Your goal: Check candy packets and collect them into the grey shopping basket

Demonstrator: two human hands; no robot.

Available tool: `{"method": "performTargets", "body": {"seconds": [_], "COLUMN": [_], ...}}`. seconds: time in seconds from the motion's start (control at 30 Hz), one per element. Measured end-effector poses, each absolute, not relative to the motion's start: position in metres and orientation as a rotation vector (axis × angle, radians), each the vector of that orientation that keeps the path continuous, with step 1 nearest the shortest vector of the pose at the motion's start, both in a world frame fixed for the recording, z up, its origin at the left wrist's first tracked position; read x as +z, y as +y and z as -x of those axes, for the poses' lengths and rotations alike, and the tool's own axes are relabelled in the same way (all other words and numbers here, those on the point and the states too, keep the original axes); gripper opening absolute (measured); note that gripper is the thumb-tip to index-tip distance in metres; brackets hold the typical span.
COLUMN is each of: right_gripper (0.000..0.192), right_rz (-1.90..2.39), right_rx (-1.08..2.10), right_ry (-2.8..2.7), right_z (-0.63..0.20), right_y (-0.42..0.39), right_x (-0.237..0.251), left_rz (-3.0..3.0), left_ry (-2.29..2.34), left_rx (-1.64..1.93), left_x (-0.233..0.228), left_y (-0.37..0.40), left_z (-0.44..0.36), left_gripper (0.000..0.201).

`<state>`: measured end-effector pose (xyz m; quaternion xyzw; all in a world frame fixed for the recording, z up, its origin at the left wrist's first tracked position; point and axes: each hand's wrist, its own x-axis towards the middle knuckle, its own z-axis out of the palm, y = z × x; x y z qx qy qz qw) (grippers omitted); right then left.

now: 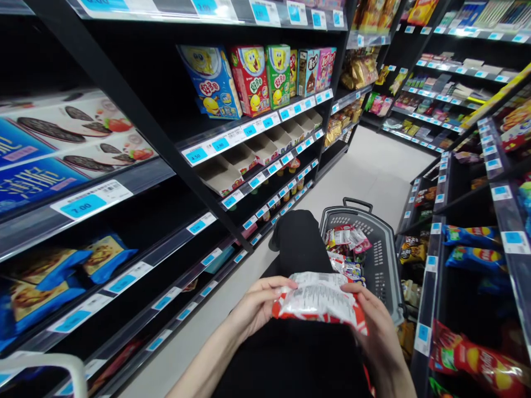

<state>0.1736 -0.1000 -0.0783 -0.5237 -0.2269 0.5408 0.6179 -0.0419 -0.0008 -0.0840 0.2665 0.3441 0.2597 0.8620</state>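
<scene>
My left hand and my right hand together hold a red and white snack packet in front of my lap, printed back side up. The left fingers grip its left edge, the right fingers its right edge. Just beyond the packet stands a grey shopping basket on the floor, with several more snack packets inside. My knee in black trousers rises between my hands and the basket.
Black shelves line the aisle. On the left are cartoon snack boxes, biscuit boxes, blue bags and blue price tags. On the right are crisp bags. A pale floor runs ahead. A white handle shows at bottom left.
</scene>
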Motion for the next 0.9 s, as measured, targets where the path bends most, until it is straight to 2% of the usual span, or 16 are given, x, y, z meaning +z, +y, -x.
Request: {"method": "performTargets", "body": {"seconds": [0.1,0.2,0.33,0.43,0.67,0.9], "right_gripper": [0.042,0.042,0.045,0.044,0.052,0.047], "right_rz": [1.065,1.385,1.679,1.714,1.676,1.612], "right_rx": [1.419,1.282,1.065,1.010,1.144,1.090], "right_ry": [-0.374,-0.496,-0.674,-0.735,-0.788,-0.826], "right_z": [-0.177,-0.176,-0.175,-0.178,-0.182,-0.185], "right_y": [-0.101,-0.099,-0.092,-0.085,-0.068,-0.080], "right_x": [-0.075,-0.080,-0.094,-0.106,-0.129,-0.105], "left_rz": [-0.573,-0.875,-1.147,-1.223,-1.247,-1.268], "left_ry": [0.684,0.899,1.156,1.262,1.275,1.144], "left_rx": [0.483,0.490,0.551,0.578,0.486,0.531], "left_x": [-0.083,-0.086,-0.092,-0.094,-0.107,-0.089], "left_y": [0.001,0.001,0.001,0.004,0.016,0.007], "left_z": [0.042,0.037,0.033,0.036,0.038,0.041], "left_gripper": [0.047,0.035,0.041,0.042,0.042,0.048]}}
